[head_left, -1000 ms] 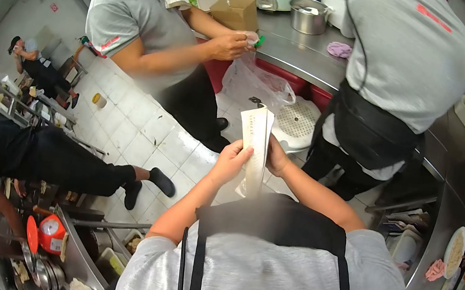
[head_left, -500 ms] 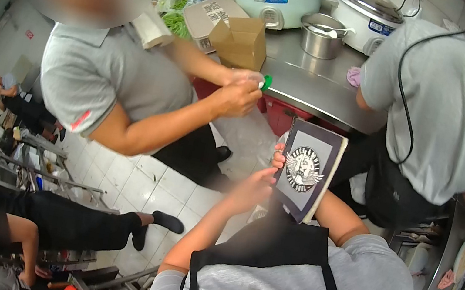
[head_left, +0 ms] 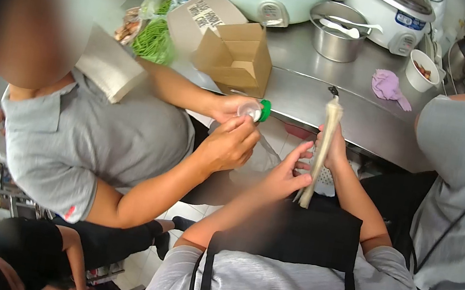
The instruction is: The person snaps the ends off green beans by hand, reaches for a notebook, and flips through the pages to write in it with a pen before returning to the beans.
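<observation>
Right hand (head_left: pixel 335 147) gripping the booklet (head_left: pixel 323 151), fingers around its side. Left hand (head_left: pixel 283 177) open, fingers spread, right beside it; can't tell if the thumb touches. Booklet is roughly upright between my hands, edge-on to me, so only the cream edges show, cover not readable. Small dark piece (head_left: pixel 333 90) at its far end, can't tell if it's a clip. Near end is close to my black apron (head_left: pixel 312 238).

Main risk: only the right hand clearly has it. If that grip loosens, booklet could slide down between my hands or its pages splay. Dark piece could come off if the far end knocks the counter (head_left: pixel 291 53).

Left of me, a co-worker's hand (head_left: pixel 231 145) is at a small clear cup (head_left: pixel 247 109) with a green cap (head_left: pixel 264 111) beside it. My left arm is near; an elbow bump could tip the cup or spill whatever is in it.

Further out: cardboard box (head_left: pixel 244 68), open; steel pot (head_left: pixel 336 47) with white spoons (head_left: pixel 341 28), one handle over the rim, so a snagged sleeve could flip it. Lilac cloth (head_left: pixel 391 88) beside the white food cup (head_left: pixel 421 78); tugging the cloth carelessly might nudge the cup.
</observation>
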Demonstrator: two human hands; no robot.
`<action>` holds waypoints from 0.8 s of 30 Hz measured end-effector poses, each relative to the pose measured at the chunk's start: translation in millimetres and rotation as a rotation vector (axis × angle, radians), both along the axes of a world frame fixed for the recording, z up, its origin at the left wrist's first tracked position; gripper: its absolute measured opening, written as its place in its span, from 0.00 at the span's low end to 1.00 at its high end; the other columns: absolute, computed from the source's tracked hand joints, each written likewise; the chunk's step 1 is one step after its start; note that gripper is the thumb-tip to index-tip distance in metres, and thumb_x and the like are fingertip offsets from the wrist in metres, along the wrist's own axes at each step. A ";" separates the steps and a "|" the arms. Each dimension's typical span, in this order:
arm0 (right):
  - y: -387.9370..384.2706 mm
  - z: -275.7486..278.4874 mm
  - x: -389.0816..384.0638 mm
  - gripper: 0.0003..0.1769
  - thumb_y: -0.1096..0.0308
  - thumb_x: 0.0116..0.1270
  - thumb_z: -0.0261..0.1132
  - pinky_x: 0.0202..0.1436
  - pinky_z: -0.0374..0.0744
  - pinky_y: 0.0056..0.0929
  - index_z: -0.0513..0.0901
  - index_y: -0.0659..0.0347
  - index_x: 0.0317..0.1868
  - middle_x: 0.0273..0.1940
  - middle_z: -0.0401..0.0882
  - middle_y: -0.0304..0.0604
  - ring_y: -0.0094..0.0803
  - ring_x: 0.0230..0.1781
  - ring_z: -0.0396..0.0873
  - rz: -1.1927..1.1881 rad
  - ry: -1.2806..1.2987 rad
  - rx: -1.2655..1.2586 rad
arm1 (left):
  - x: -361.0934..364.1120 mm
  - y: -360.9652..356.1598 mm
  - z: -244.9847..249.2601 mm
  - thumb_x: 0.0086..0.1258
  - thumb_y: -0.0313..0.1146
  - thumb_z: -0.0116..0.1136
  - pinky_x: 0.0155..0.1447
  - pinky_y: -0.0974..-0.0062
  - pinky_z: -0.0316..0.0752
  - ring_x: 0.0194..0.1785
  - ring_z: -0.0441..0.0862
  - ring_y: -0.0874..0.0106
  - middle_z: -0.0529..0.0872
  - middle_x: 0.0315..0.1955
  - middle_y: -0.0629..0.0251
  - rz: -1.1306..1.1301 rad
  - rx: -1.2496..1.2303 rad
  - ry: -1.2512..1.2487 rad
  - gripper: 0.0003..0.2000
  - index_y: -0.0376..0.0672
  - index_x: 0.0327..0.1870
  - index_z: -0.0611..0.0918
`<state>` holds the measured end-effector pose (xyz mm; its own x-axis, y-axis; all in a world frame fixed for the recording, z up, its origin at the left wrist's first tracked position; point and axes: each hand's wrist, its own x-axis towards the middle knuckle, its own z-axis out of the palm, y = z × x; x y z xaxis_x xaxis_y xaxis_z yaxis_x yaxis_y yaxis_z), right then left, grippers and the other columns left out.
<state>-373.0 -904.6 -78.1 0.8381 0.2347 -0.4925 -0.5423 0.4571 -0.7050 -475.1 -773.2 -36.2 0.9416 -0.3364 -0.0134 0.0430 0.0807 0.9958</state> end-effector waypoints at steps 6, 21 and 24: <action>1.8 -7.8 8.9 0.32 0.45 0.64 0.41 0.54 0.64 0.28 0.65 0.67 0.53 0.49 0.68 0.48 0.34 0.51 0.67 0.002 0.039 -0.014 | 38.5 -8.0 -1.1 0.63 0.39 0.50 0.52 0.77 0.63 0.48 0.66 0.76 0.70 0.44 0.65 -0.006 -0.013 -0.021 0.23 0.34 0.53 0.63; 52.5 22.3 35.6 0.31 0.48 0.65 0.39 0.59 0.59 0.27 0.55 0.62 0.61 0.57 0.60 0.46 0.32 0.56 0.62 0.015 -0.227 0.295 | 106.8 28.9 -5.4 0.68 0.47 0.36 0.47 0.76 0.67 0.42 0.73 0.72 0.75 0.40 0.59 0.268 -0.104 0.172 0.23 0.31 0.48 0.69; 37.8 22.4 52.5 0.31 0.45 0.63 0.40 0.54 0.65 0.28 0.65 0.61 0.56 0.50 0.69 0.44 0.30 0.48 0.69 0.084 -0.164 0.253 | 126.4 24.5 -16.3 0.68 0.46 0.35 0.49 0.74 0.67 0.45 0.73 0.69 0.74 0.43 0.56 0.344 0.067 0.171 0.23 0.31 0.49 0.68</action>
<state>-320.5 -866.7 -55.6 0.8740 0.4042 -0.2696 -0.4740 0.5874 -0.6560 -348.7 -748.7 -52.5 0.9816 0.0055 -0.1908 0.1903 0.0542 0.9802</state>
